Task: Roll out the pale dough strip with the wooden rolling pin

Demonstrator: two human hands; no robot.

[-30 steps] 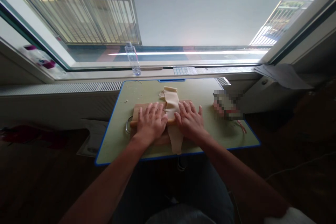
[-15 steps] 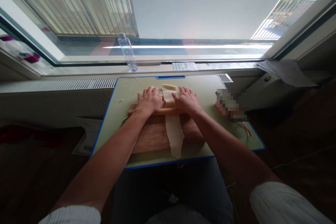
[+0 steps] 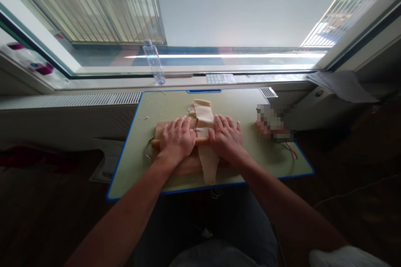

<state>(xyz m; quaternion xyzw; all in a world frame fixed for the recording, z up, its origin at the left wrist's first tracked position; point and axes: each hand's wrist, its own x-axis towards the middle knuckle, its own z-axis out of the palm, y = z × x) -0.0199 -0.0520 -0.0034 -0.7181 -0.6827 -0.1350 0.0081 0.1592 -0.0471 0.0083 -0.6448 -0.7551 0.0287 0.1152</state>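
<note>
A wooden rolling pin (image 3: pixel 202 141) lies crosswise over a long, pale strip of dough (image 3: pixel 209 163). My left hand (image 3: pixel 178 137) is closed over the pin left of the strip, palm down. On the other side of the dough, my right hand (image 3: pixel 228 138) presses over the pin, its fingers pointing forward. Beneath them is a wooden cutting board (image 3: pixel 184 168) with a metal handle (image 3: pixel 148 148) at its left end. The strip's far end lies folded past the board, and its near end hangs over the board's front edge. My hands cover much of the pin.
The board rests on a small green table (image 3: pixel 250 100) with a blue rim. Dough crumbs (image 3: pixel 146 117) lie at its left, and a blurred-out object (image 3: pixel 272 124) sits at its right. A clear plastic bottle (image 3: pixel 154 63) stands on the windowsill behind.
Both hands have moved back toward me with the rolling pin, which now sits lower on the strip. More of the dough's far part and the board's back edge shows.
</note>
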